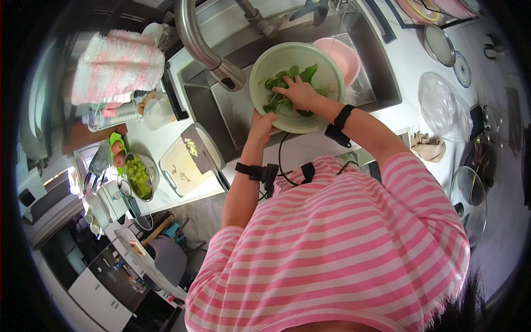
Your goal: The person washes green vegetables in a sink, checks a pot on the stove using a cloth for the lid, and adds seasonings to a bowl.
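Note:
Over the steel sink [226, 110] I see a pale green plastic colander [259, 79] with leafy greens [308, 74] inside. My left hand [262, 124] grips its near left rim, the thumb lying over the edge. Inside the colander, my right hand [300, 93] is spread on top of the leaves with its fingers apart; whether it grips any leaf cannot be made out. A pink plastic basin [344, 62] sits in the sink behind the colander's right side, and a thin stream of water falls towards it. Left of the colander hangs the pull-down faucet head [228, 76].
Left of the sink, a cutting board [182, 166] bears a cleaver [197, 149] with chopped pieces on its blade. Beyond are a bowl of green grapes [139, 176] and a pink-white towel [120, 66]. A plastic bag [444, 108] and a wok [477, 174] are at right.

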`<state>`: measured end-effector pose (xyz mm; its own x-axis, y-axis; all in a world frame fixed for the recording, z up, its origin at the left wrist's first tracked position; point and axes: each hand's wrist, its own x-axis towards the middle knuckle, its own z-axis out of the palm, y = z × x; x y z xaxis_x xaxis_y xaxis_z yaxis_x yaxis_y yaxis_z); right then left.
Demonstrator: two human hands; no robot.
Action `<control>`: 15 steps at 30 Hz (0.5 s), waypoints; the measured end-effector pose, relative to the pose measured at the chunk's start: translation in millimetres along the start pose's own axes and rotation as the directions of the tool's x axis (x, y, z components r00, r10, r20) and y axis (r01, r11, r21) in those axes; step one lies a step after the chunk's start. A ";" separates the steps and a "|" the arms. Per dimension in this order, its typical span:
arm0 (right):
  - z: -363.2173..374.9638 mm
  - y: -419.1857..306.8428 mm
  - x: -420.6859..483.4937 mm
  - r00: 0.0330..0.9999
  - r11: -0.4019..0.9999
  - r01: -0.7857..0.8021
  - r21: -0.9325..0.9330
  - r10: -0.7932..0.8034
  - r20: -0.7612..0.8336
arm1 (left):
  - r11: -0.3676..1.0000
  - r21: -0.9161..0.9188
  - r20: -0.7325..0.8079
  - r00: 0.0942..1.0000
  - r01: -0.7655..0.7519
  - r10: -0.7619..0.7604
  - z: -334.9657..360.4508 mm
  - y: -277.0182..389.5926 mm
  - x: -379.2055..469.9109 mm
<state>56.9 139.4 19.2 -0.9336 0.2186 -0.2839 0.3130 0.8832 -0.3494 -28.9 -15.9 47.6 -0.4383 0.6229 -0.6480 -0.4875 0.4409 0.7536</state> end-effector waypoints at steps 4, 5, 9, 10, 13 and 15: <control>3.3 15.8 -1.3 0.990 0.994 -0.008 0.111 0.023 -0.136 | 0.999 -0.020 0.020 0.999 0.028 -0.027 -6.4 -7.2 8.5; 1.3 20.3 -3.0 0.987 0.986 0.011 0.169 0.016 -0.157 | 0.999 -0.017 0.022 0.999 0.027 -0.026 -7.5 -8.6 10.4; -10.9 32.6 -18.9 0.933 0.950 0.069 0.306 0.047 -0.356 | 0.998 -0.008 -0.026 0.997 0.070 -0.070 -5.4 -6.2 12.5; -18.3 33.0 -24.7 0.909 0.932 0.083 0.354 0.075 -0.410 | 0.997 0.003 -0.058 0.995 0.080 -0.080 -5.4 -5.7 12.7; -35.2 36.2 -40.2 0.840 0.895 0.120 0.430 0.139 -0.524 | 0.998 -0.018 -0.116 0.991 0.059 -0.060 -5.0 -3.7 10.2; -40.7 43.9 -47.5 0.793 0.878 0.143 0.457 0.175 -0.584 | 0.998 -0.028 -0.097 0.994 0.054 -0.056 -10.7 -5.4 13.5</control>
<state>107.9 184.7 53.7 -0.7874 0.5699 0.2350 0.2208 0.6167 -0.7556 -40.3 -16.8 33.5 -0.4812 0.5317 -0.6969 -0.5316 0.4551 0.7143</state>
